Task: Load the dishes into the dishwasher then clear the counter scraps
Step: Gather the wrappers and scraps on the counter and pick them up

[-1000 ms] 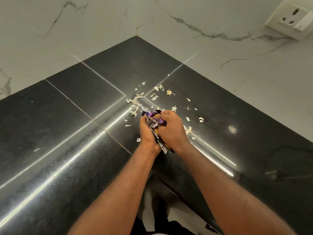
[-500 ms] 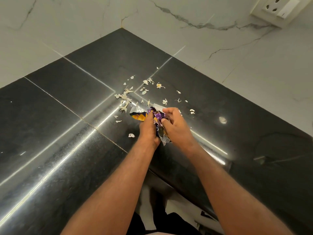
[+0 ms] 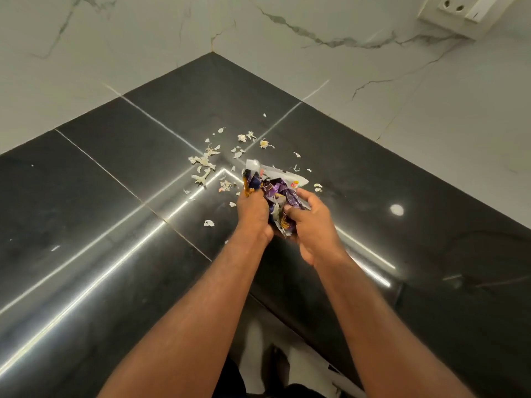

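clearly scrap-clearing: both hands, left hand [image 3: 253, 209] and right hand [image 3: 311, 222], clutch crumpled wrappers [image 3: 273, 193]; next, gather loose peelings [image 3: 205, 163] off counter [image 3: 115, 196].

Glossy black stone counter [image 3: 115, 196], crinkled shiny foil wrapper [image 3: 273, 191], marble-look wall [image 3: 373, 81]

wrappers [image 3: 276, 193] unfurled, right hand [image 3: 313, 226] pulled back

I count one left hand [image 3: 254, 211], one right hand [image 3: 314, 226], one wrapper bundle [image 3: 273, 187], over twenty scraps [image 3: 209, 223] from its nine to two o'clock, one socket [image 3: 459, 12].
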